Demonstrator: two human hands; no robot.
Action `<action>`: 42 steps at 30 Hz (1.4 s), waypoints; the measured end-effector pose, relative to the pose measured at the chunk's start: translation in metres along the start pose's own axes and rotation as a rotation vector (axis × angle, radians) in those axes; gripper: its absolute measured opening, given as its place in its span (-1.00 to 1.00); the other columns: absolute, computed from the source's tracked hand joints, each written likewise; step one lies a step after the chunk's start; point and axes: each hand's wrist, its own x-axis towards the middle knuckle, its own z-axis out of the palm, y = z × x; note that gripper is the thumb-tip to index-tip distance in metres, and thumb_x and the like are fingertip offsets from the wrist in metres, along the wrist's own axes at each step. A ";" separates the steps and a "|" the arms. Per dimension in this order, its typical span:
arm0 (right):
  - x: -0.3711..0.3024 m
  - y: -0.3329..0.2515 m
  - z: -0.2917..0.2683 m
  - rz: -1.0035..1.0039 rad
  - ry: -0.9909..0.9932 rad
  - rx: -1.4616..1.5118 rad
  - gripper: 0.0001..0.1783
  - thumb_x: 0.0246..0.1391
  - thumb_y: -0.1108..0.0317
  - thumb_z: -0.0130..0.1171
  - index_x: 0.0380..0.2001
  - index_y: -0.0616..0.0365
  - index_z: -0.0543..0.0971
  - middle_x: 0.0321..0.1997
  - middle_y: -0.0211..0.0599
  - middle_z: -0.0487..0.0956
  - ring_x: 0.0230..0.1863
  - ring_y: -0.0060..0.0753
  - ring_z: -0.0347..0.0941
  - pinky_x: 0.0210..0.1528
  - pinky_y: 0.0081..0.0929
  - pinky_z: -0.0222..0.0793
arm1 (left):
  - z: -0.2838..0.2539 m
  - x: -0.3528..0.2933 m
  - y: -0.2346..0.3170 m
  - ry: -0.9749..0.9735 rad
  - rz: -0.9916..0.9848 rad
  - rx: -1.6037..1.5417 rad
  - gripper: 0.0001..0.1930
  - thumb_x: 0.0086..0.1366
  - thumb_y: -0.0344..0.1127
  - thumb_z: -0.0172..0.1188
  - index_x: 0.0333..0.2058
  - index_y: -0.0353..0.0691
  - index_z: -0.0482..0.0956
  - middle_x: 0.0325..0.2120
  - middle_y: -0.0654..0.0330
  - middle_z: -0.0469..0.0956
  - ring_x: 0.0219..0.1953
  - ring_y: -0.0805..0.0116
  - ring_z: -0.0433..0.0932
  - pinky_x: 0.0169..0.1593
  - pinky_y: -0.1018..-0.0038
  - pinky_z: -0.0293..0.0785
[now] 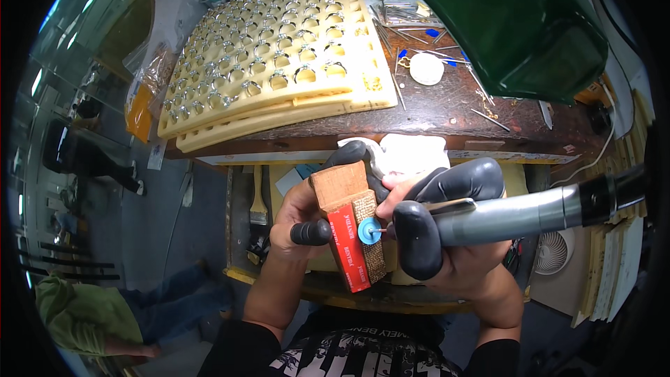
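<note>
My left hand (293,213), with black finger covers, is closed around a wooden block (339,183) that has red printed tape on its face. A textured gold-coloured woven strip (376,262) lies along the block's right side. My right hand (457,272), its fingertips also covered in black, grips a silver rotary handpiece (516,219). At the handpiece's tip, a small blue disc (368,232) rests at the strip, by the tape's edge. A white cloth (419,153) is behind my fingers at the bench edge.
A foam tray (279,101) with rows of rings covers the bench's left side. Thin tool bits and a round white piece (426,69) lie beside it. A green lamp shade (516,35) hangs at upper right. Below the bench is a drawer with a brush (258,199). Another person (91,314) sits at lower left.
</note>
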 end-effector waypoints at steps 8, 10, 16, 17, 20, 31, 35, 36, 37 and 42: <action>0.003 -0.003 0.000 0.014 -0.010 -0.016 -0.86 0.14 0.58 0.20 -0.21 0.37 0.55 -0.34 -0.04 0.63 -0.26 -0.18 0.63 -0.02 0.02 0.57 | 0.004 -0.002 0.003 0.158 -0.065 0.182 -0.03 -0.02 -0.20 0.32 0.32 -0.52 0.09 0.26 -0.15 0.20 0.17 -0.03 0.43 0.23 -0.01 0.41; 0.003 -0.002 0.001 0.013 -0.003 -0.003 -0.86 0.14 0.58 0.20 -0.21 0.37 0.55 -0.34 -0.04 0.63 -0.26 -0.18 0.63 -0.01 0.02 0.57 | 0.003 -0.002 0.004 0.157 -0.066 0.185 -0.03 -0.02 -0.20 0.32 0.32 -0.52 0.09 0.27 -0.15 0.20 0.16 -0.03 0.44 0.23 -0.02 0.41; 0.001 -0.002 0.000 0.011 -0.004 -0.034 -0.86 0.13 0.58 0.21 -0.22 0.37 0.56 -0.34 -0.04 0.63 -0.26 -0.18 0.64 -0.02 0.02 0.57 | 0.000 -0.005 0.005 0.140 -0.071 0.206 -0.03 -0.02 -0.21 0.32 0.32 -0.52 0.09 0.28 -0.16 0.19 0.15 -0.05 0.45 0.25 -0.04 0.39; 0.001 -0.001 0.000 0.007 0.004 -0.023 -0.85 0.13 0.59 0.21 -0.21 0.37 0.56 -0.34 -0.04 0.63 -0.26 -0.18 0.64 -0.02 0.02 0.57 | -0.002 -0.005 0.004 0.125 -0.069 0.213 -0.03 -0.02 -0.21 0.33 0.32 -0.52 0.09 0.28 -0.17 0.18 0.16 -0.05 0.45 0.25 -0.04 0.38; 0.002 -0.001 0.003 -0.009 0.030 0.009 -0.85 0.13 0.58 0.20 -0.21 0.37 0.56 -0.35 -0.04 0.63 -0.27 -0.18 0.64 -0.02 0.03 0.57 | 0.000 -0.001 0.001 0.023 0.001 0.015 -0.14 0.07 -0.45 0.23 0.34 -0.50 0.06 0.19 -0.27 0.35 0.19 -0.04 0.46 0.27 0.11 0.36; 0.004 0.000 0.002 -0.022 0.014 0.015 -0.86 0.13 0.58 0.20 -0.22 0.40 0.56 -0.36 -0.04 0.63 -0.28 -0.18 0.64 -0.04 0.00 0.58 | 0.000 0.001 0.001 0.015 0.004 0.038 -0.16 0.08 -0.46 0.22 0.34 -0.49 0.08 0.17 -0.27 0.37 0.18 -0.04 0.47 0.26 0.08 0.38; 0.002 0.000 0.003 -0.011 0.029 0.041 -0.86 0.15 0.58 0.19 -0.21 0.38 0.56 -0.35 -0.05 0.64 -0.27 -0.18 0.63 -0.03 0.02 0.57 | 0.000 0.000 -0.001 0.028 0.025 0.024 -0.18 0.08 -0.42 0.24 0.32 -0.49 0.13 0.17 -0.29 0.37 0.17 -0.08 0.47 0.25 0.04 0.38; 0.002 0.000 0.003 -0.010 0.029 0.041 -0.86 0.15 0.58 0.19 -0.21 0.38 0.56 -0.35 -0.05 0.64 -0.27 -0.18 0.63 -0.03 0.02 0.57 | 0.000 0.000 0.000 0.028 0.025 0.024 -0.18 0.08 -0.42 0.24 0.32 -0.49 0.13 0.17 -0.29 0.37 0.17 -0.08 0.47 0.25 0.04 0.38; 0.002 -0.001 0.002 -0.003 0.026 0.059 -0.85 0.16 0.58 0.18 -0.19 0.36 0.56 -0.35 -0.05 0.64 -0.26 -0.18 0.63 -0.02 0.03 0.56 | 0.000 -0.001 0.000 0.035 0.022 0.034 -0.19 0.08 -0.40 0.25 0.31 -0.50 0.14 0.16 -0.30 0.37 0.17 -0.10 0.47 0.24 0.02 0.39; -0.003 0.003 -0.002 -0.004 -0.011 0.069 -0.84 0.18 0.58 0.15 -0.16 0.33 0.55 -0.33 -0.03 0.63 -0.25 -0.17 0.63 0.00 0.06 0.55 | -0.001 0.000 0.000 0.022 0.024 0.035 -0.19 0.11 -0.35 0.26 0.30 -0.51 0.14 0.15 -0.32 0.38 0.16 -0.14 0.47 0.21 -0.02 0.41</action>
